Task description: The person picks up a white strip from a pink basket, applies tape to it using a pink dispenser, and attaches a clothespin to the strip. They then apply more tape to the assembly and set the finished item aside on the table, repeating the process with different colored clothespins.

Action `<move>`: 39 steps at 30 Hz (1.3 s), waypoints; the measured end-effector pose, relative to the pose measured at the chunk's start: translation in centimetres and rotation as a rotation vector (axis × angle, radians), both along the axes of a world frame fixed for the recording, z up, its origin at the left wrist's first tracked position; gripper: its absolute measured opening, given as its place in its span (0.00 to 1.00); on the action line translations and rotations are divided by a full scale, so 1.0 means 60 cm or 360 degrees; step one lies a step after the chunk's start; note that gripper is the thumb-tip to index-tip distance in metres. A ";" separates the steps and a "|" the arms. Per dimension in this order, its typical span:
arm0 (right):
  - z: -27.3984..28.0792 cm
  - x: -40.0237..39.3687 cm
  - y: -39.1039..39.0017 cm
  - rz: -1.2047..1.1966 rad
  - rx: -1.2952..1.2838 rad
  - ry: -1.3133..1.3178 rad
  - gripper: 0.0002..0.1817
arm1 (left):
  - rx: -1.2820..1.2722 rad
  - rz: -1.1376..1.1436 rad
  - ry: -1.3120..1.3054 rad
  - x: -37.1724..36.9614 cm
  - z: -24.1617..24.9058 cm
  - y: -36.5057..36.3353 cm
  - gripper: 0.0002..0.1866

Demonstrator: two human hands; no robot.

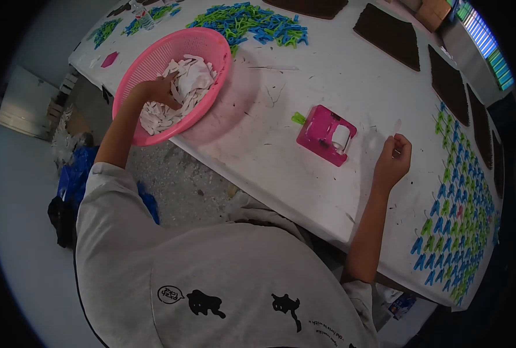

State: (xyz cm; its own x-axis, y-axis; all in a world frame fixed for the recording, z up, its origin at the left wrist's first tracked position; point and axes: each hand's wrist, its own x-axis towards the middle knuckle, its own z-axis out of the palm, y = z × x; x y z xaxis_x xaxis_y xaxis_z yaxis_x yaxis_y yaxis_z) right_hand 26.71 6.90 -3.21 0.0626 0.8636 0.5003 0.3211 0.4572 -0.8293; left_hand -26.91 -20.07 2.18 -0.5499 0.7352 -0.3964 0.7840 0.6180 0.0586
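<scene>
My left hand reaches into a pink plastic basket, its fingers apart over a heap of white strips. The fingertips touch the strips, and I see none gripped. The basket tilts at the table's edge. Above the table on the right, my right hand is closed, with a small pale, translucent strip sticking up from its fingers. To the left of that hand lies a pink tape dispenser with a white roll in it. A green clothes peg touches the dispenser's left side.
A pile of blue and green pegs lies behind the basket. Rows of pegs cover the table's right end. Dark brown mats line the far side. A thin white-handled tool and a bottle are also on the table.
</scene>
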 end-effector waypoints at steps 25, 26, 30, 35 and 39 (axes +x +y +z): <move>0.007 0.018 0.013 0.0043 -0.0144 0.0235 0.08 | 0.1601 -0.0448 -0.0335 0.223 0.214 0.140 0.15; 0.005 0.019 0.015 0.0051 -0.0147 0.0236 0.08 | 0.1516 -0.0457 -0.0400 0.252 0.204 0.161 0.15; -0.003 0.022 0.023 0.0068 -0.0168 0.0209 0.08 | 0.1071 -0.0562 -0.0408 0.315 0.132 0.226 0.25; -0.001 0.019 0.021 0.0049 -0.0194 0.0150 0.08 | 0.0596 -0.0864 -0.0057 0.310 0.066 0.237 0.37; 0.005 0.020 0.017 0.0050 -0.0268 0.0124 0.08 | 0.1245 -0.0678 0.0675 0.379 0.111 0.141 0.37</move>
State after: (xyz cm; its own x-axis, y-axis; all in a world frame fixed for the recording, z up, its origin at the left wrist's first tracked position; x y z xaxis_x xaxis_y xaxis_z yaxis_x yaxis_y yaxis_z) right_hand 27.94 7.94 -2.91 0.0669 0.9369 0.3430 0.2407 0.3185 -0.9169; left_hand -4.18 -11.61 8.86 -0.1627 0.8756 0.4549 0.9825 0.1860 -0.0067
